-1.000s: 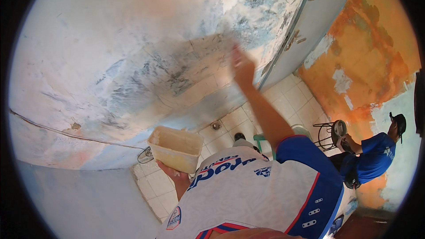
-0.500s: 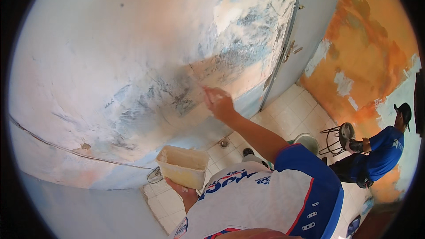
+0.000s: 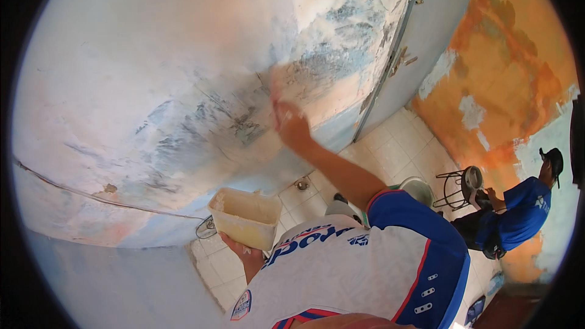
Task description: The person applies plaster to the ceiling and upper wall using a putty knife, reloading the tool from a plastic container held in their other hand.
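My left hand [image 3: 242, 250] grips a cream-coloured, rectangular plastic tub [image 3: 248, 231] from below, at waist height. The tub is open at the top, and whitish smears coat its inside walls. Raised to the patchy wall [image 3: 201, 67], my right hand [image 3: 290, 123] has its fingers closed and whitened. Motion smears the fingertips and a pale, thin shape just above them, so what they hold cannot be made out. Around that hand the wall carries dark scrapes, grey-blue patches and peach areas.
Along the wall's lower part runs a cable [image 3: 109, 200]. A grey door [image 3: 426, 42] stands to the right. Beyond it, a co-worker in a blue shirt [image 3: 527, 210] sits by an orange wall, near a black-legged stool [image 3: 454, 186]. A bucket [image 3: 417, 190] and a floor drain [image 3: 302, 183] lie beyond my arm.
My right hand has shifted slightly up and left along the wall. The tub stays in my left hand, a little farther left and higher in view. The whole view has tilted slightly.
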Demonstrator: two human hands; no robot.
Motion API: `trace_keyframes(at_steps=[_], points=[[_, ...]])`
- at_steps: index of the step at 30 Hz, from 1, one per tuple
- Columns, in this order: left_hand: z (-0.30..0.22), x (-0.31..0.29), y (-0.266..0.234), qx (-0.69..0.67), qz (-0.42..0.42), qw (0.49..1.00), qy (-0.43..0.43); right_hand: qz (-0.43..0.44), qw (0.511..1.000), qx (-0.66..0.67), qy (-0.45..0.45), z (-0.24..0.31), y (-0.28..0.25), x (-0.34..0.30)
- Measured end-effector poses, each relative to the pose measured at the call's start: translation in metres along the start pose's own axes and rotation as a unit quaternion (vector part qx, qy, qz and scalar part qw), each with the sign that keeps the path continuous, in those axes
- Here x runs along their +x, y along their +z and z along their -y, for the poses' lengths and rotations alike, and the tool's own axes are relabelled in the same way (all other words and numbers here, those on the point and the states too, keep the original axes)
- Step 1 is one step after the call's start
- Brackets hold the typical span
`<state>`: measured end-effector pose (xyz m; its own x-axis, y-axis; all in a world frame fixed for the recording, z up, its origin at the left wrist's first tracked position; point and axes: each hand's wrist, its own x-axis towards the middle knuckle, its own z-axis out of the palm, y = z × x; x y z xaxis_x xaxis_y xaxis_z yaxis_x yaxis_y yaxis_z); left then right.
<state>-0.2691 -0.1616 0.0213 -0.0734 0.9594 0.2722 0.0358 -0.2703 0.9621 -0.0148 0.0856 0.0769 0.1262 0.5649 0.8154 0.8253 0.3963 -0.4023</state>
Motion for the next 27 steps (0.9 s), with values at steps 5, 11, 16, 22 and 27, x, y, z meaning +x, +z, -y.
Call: trace_keyframes(at_steps=[5, 11, 16, 22, 27], points=[[0.013, 0.019, -0.001, -0.042, 0.099, 0.994, -0.015, -0.042, 0.969, 0.144, 0.197, -0.038, -0.055, 0.005], [-0.039, 0.017, 0.037, -0.136, -0.023, 0.988, -0.067, -0.238, 0.947, -0.128, 0.173, -0.186, -0.128, 0.115], [0.008, 0.022, 0.05, -0.471, -0.179, 0.85, -0.15, 0.004, 0.993, -0.106, -0.059, -0.073, -0.005, 0.026], [0.007, 0.038, 0.088, -0.483, -0.222, 0.838, -0.124, 0.198, 0.954, 0.219, 0.045, 0.009, -0.074, 0.012], [0.02, 0.07, 0.125, -0.469, -0.206, 0.855, -0.077, 0.152, 0.74, 0.55, 0.357, -0.063, -0.138, 0.074]])
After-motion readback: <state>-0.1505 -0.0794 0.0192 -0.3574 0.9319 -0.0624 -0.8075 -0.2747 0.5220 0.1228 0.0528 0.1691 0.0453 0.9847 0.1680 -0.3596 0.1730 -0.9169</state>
